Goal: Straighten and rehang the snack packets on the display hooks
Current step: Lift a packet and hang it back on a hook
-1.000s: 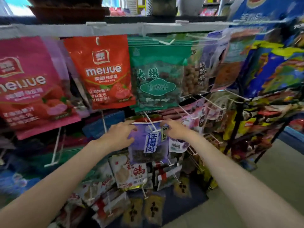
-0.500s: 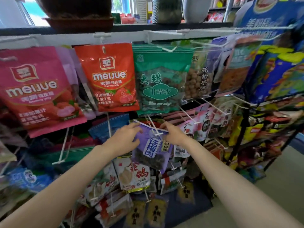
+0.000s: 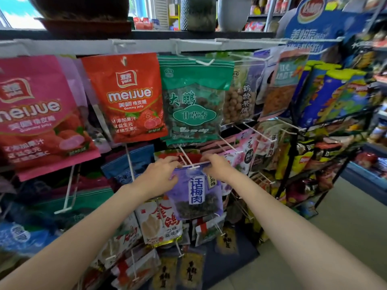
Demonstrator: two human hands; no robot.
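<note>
1. Both hands pinch the top edge of a purple packet (image 3: pixel 195 193) at frame centre: left hand (image 3: pixel 160 174) at its 10 o'clock corner, right hand (image 3: pixel 217 167) at 2 o'clock, probably to line its hole up with the white hook (image 3: pixel 189 161)
2. Its label reads 话梅肉
3. At 11 o'clock hangs a red packet (image 3: pixel 127 97) marked "meijue"

Single head view; looks forward and down, close to display rack (image 3: pixel 289 155).

Both arms extended; left hand (image 3: pixel 159 176), right hand (image 3: pixel 217 167) pinching (fingers curled, knuckles up)
</note>
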